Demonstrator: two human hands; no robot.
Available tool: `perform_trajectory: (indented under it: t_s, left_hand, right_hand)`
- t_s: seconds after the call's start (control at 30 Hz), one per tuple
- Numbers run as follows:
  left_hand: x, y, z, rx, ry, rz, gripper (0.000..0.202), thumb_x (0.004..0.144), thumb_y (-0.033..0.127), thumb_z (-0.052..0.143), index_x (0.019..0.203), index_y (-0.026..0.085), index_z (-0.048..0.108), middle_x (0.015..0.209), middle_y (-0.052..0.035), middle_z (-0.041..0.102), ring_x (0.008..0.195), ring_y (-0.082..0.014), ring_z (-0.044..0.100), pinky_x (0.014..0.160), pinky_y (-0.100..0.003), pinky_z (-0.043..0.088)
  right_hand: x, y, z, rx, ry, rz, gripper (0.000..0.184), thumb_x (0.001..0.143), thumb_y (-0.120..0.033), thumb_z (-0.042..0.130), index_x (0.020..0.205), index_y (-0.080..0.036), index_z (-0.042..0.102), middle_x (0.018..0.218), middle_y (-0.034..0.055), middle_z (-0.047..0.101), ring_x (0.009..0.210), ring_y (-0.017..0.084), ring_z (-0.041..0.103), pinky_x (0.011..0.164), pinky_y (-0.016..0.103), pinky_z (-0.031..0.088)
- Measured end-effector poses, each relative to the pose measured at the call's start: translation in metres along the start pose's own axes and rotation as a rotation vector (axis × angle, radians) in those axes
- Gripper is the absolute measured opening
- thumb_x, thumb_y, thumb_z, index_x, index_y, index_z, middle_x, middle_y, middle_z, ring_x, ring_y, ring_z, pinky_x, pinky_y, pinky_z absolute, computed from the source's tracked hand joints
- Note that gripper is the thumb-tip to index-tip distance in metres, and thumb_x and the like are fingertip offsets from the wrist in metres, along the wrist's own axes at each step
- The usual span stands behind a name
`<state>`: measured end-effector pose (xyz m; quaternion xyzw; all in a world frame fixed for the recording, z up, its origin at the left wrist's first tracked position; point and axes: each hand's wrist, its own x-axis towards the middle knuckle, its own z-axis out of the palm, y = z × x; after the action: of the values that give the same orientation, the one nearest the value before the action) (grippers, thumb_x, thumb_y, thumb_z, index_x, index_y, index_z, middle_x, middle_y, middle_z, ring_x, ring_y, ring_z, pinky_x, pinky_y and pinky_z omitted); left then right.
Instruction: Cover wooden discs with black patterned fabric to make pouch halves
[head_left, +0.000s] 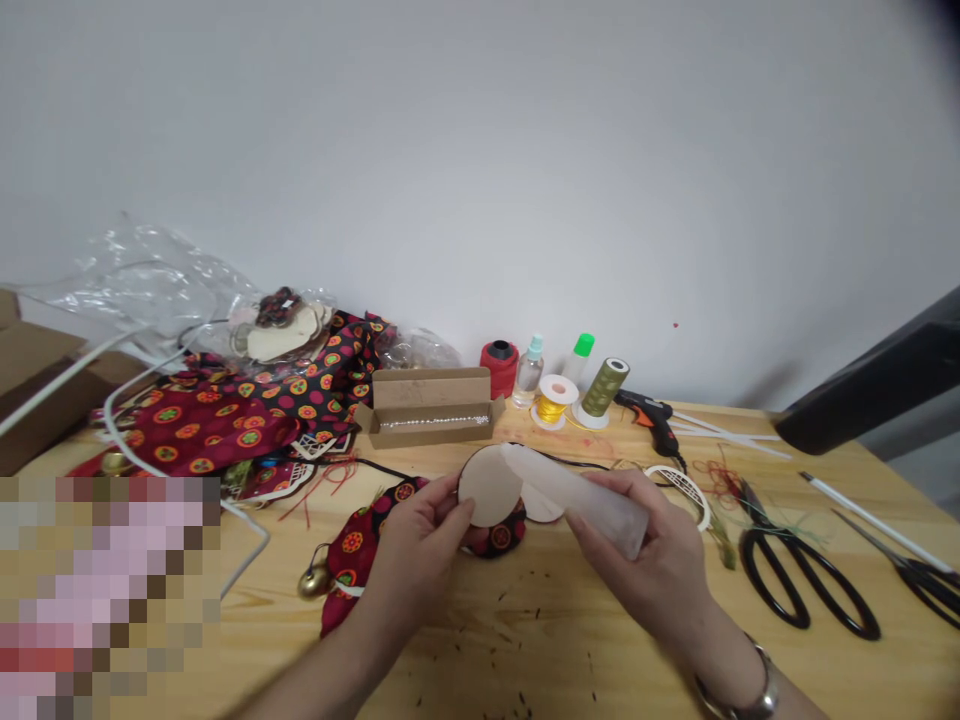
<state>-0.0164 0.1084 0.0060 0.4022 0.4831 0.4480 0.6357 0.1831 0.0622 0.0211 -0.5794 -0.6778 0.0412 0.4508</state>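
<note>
My left hand (424, 545) pinches a cream-coloured disc (489, 490) by its left edge, thumb on the pale face. Its back side carries patterned fabric with round flower motifs. A second pale rounded piece (544, 503) joins or overlaps it on the right; I cannot tell which. My right hand (652, 555) is wrapped round a translucent white bottle (604, 505), tilted with its narrow end over the disc's upper right part. Whether that end touches is unclear. Beneath my left hand lies dark red floral fabric (352, 545) with a brass bell (313, 580).
Behind stand an open cardboard box (431, 425), a red thread cone (498, 370), a small clear bottle (529, 375), a yellow cord spool (553, 405) and a green thread spool (606, 388). Rightward lie a glue gun (652, 415) and black-handled scissors (802, 570). Patterned fabric (217, 420) heaps left.
</note>
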Motion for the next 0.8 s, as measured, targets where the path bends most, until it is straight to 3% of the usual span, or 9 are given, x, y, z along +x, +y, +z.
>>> perform_trajectory:
  t_s: [0.27,0.37,0.47,0.6,0.7,0.8]
  left_hand:
    - [-0.001,-0.005,-0.001,0.031,-0.012,0.060,0.036,0.065,0.024,0.075,0.101,0.018,0.073,0.094,-0.0040,0.075,0.079,-0.0181,0.069,0.062,-0.019,0.056]
    - [0.000,-0.004,-0.003,-0.031,-0.025,-0.041,0.039,0.065,0.022,0.075,0.103,0.015,0.071,0.093,-0.0060,0.075,0.078,-0.0195,0.069,0.061,-0.022,0.057]
    - [0.002,-0.001,-0.004,-0.142,-0.033,-0.166,0.040,0.065,0.019,0.074,0.104,0.011,0.067,0.092,-0.0100,0.075,0.075,-0.0207,0.070,0.058,-0.025,0.058]
    - [0.004,-0.001,-0.005,-0.239,-0.021,-0.191,0.033,0.067,0.014,0.071,0.099,0.011,0.066,0.094,-0.0118,0.074,0.074,-0.0209,0.071,0.058,-0.026,0.059]
    - [0.003,-0.002,-0.004,-0.263,-0.035,-0.200,0.030,0.068,0.012,0.070,0.098,0.012,0.065,0.093,-0.0118,0.074,0.074,-0.0212,0.072,0.058,-0.027,0.059]
    - [0.003,-0.002,-0.003,-0.268,-0.023,-0.199,0.028,0.069,0.011,0.069,0.096,0.011,0.065,0.091,-0.0112,0.074,0.074,-0.0210,0.071,0.058,-0.027,0.059]
  right_hand:
    - [-0.002,-0.001,0.001,0.033,-0.046,0.026,0.020,0.076,-0.032,0.066,0.092,-0.022,0.059,0.069,-0.0011,0.065,0.049,0.012,0.054,0.043,0.023,0.042]
    - [0.000,-0.001,0.000,0.103,-0.034,0.122,0.021,0.072,-0.033,0.069,0.089,-0.022,0.061,0.069,0.0000,0.065,0.051,0.013,0.055,0.045,0.023,0.044]
    - [0.005,0.000,-0.001,0.342,-0.008,0.361,0.025,0.069,-0.037,0.071,0.083,-0.020,0.061,0.065,0.0002,0.062,0.052,0.013,0.053,0.044,0.023,0.041]
    - [0.013,0.002,0.002,0.873,0.003,0.643,0.032,0.067,-0.043,0.071,0.079,-0.018,0.057,0.054,-0.0050,0.047,0.044,0.008,0.037,0.040,0.019,0.028]
    - [0.016,0.004,0.003,1.095,-0.027,0.721,0.030,0.068,-0.044,0.069,0.072,-0.019,0.051,0.055,-0.0044,0.045,0.045,0.008,0.033,0.042,0.020,0.025]
    - [0.015,0.008,0.004,1.122,-0.047,0.715,0.030,0.069,-0.044,0.067,0.070,-0.020,0.049,0.053,-0.0049,0.042,0.044,0.008,0.031,0.042,0.020,0.022]
